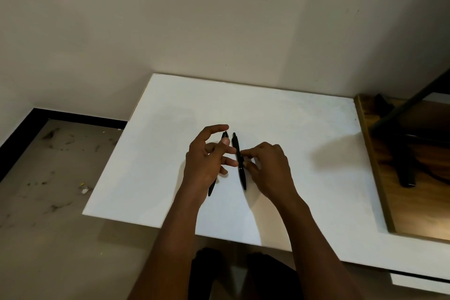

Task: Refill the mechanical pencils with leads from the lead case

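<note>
Both forearms reach over the flat white rectangular tabletop (292, 129). Left hand (207, 158): fingers fanned, loose, thumb tip on the slim left black mechanical pencil (224, 136), which runs under the palm; cannot tell if it grips. Right hand (270, 168): curled, fingertips pinching the right black mechanical pencil (242, 178) mid-barrel, just beside the first.

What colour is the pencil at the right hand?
The pencil is black with a small pale mark; head view shows it best.

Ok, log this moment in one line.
left hand over left pencil, grip unclear | right hand touching right pencil, lying on white table | lead case not visible
</note>
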Demonstrator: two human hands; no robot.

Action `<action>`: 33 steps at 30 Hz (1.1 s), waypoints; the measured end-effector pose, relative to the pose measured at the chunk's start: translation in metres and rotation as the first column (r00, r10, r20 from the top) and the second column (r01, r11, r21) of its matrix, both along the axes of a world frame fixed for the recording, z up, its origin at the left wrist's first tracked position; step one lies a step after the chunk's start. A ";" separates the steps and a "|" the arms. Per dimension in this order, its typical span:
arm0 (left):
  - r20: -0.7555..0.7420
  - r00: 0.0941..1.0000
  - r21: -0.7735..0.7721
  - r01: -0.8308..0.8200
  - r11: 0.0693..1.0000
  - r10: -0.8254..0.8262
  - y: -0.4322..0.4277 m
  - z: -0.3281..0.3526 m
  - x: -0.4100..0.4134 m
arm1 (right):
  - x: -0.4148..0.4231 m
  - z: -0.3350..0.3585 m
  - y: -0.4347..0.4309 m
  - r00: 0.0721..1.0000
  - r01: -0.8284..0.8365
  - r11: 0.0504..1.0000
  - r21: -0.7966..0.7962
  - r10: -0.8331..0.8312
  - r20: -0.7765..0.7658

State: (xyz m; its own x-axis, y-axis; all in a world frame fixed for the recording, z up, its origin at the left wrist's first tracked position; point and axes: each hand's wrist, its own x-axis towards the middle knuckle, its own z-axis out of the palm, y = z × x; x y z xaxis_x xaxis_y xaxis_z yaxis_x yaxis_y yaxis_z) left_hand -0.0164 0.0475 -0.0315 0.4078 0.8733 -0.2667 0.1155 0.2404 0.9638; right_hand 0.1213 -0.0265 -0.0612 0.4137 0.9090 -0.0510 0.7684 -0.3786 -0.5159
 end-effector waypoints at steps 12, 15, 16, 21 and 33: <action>-0.065 0.996 -0.057 -0.065 0.996 0.061 0.000 -0.006 0.001 | 0.000 -0.001 0.000 1.000 0.000 1.000 0.027 0.000 0.003; -0.070 0.995 -0.087 -0.081 0.993 0.075 0.001 -0.009 0.001 | 0.000 0.000 0.000 1.000 0.002 1.000 0.026 -0.002 0.014; -0.081 0.994 -0.092 -0.083 0.992 0.075 0.001 -0.011 0.001 | -0.001 0.001 0.000 1.000 0.001 1.000 0.023 -0.001 0.020; -0.133 0.990 -0.163 -0.065 0.984 0.044 0.000 -0.018 0.004 | -0.005 0.004 -0.001 0.999 -0.007 1.000 0.022 0.006 0.034; -0.162 0.986 -0.163 -0.053 0.985 0.027 0.001 -0.018 0.003 | -0.004 0.005 0.001 1.000 -0.011 1.000 -0.003 0.011 -0.017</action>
State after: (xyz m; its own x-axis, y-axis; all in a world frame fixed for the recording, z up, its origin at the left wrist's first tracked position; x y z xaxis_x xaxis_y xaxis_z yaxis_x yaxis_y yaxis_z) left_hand -0.0131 0.0488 -0.0497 0.3144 0.8259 -0.4680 0.2507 0.4033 0.8801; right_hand 0.1172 -0.0254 -0.0560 0.4026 0.9134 -0.0604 0.7640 -0.3716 -0.5275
